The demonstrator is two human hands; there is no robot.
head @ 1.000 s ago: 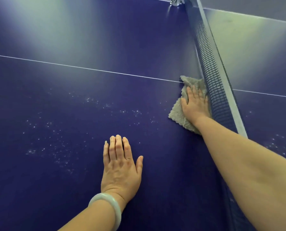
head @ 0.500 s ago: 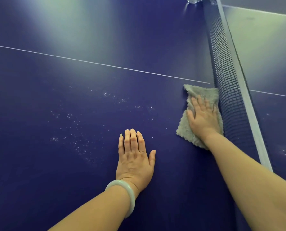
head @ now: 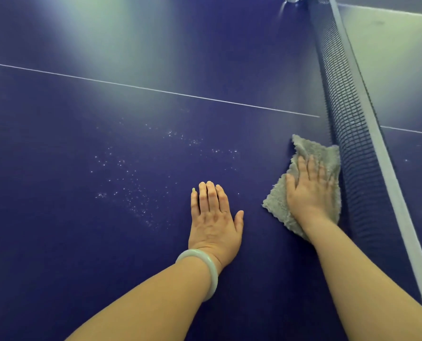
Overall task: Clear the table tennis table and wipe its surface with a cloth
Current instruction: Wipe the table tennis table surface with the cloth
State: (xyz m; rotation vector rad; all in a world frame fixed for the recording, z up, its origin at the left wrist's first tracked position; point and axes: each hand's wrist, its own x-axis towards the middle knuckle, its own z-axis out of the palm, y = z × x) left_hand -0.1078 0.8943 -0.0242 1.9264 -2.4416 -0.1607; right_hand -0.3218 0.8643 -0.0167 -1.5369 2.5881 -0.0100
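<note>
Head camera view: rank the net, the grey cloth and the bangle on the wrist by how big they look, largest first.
1. net
2. grey cloth, partly hidden under the right hand, yet clearly second
3. pale bangle

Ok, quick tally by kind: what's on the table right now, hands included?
Cloths: 1, grey cloth under the right hand
Hands: 2, right hand and left hand, both flat on the table
Nets: 1, net
Bangles: 1, pale bangle on the left wrist
Total: 5
</note>
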